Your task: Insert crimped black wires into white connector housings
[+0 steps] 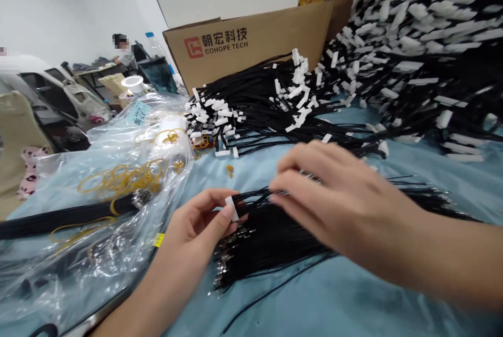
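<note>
Between its thumb and fingers, my left hand (204, 221) pinches a small white connector (232, 208). Thin black wires (255, 198) run from that connector toward my right hand (334, 195). The right fingertips are closed around the wires, slightly blurred; exactly how many they hold I cannot tell. Below both hands lies a bundle of loose black wires (275, 245) with bare metal terminals (223, 263) at its left end. One single wire (271, 291) strays from the bundle toward the front.
Black cables with white connectors (220, 114) lie behind the hands, and a tall heap (424, 59) rises at right. A cardboard box (251, 46) stands behind. Clear plastic bags (118, 242), yellow rubber bands (129, 177) and scissors (90, 321) are at left. A person (124, 54) sits in the background.
</note>
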The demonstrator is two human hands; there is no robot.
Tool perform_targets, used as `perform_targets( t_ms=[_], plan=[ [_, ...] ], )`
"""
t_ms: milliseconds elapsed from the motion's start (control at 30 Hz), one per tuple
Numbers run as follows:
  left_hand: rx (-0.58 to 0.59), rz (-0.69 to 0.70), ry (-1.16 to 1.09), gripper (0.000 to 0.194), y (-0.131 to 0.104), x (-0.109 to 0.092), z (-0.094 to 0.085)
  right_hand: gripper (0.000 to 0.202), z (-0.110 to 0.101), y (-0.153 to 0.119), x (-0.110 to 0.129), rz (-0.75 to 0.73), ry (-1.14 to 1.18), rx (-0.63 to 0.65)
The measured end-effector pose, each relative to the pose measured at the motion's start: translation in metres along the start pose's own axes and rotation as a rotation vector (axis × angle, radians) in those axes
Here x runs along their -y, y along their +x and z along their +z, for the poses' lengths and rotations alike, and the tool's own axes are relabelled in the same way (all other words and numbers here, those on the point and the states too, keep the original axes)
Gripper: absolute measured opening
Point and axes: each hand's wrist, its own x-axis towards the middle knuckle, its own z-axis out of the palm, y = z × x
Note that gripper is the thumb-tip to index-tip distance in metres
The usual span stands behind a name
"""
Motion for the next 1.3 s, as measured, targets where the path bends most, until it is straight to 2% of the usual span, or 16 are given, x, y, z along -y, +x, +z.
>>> perform_targets(
  t_ms=[100,167,300,433,600,767,1300],
  plan=[
    [-0.008,-0.009,0.028,0.018,0.000,0.000,-0.001,0.008,0.014,-0.011,0.014,-0.104,0.108,0.139],
    [-0.011,-0.011,0.051,0.017,-0.001,0.000,-0.001,0.009,0.021,-0.015,0.019,-0.068,0.158,0.188],
    [-0.007,-0.024,0.073,0.017,-0.001,0.001,-0.001,0.011,0.022,-0.012,0.017,0.083,0.353,0.160],
    [-0.030,-0.053,0.019,0.016,-0.002,0.001,-0.001,0.015,0.013,-0.004,0.012,0.173,0.384,0.129],
    [-0.062,-0.084,-0.072,0.014,-0.001,0.000,-0.002,0.015,0.006,0.001,0.004,0.285,0.504,0.190],
    [-0.070,-0.092,-0.099,0.013,0.000,0.000,-0.003,0.013,0.006,0.001,-0.001,0.391,0.530,0.211],
    [-0.024,-0.127,-0.057,0.022,0.000,0.000,-0.003,0.014,0.006,0.003,-0.004,0.354,0.572,0.228]
  ],
)
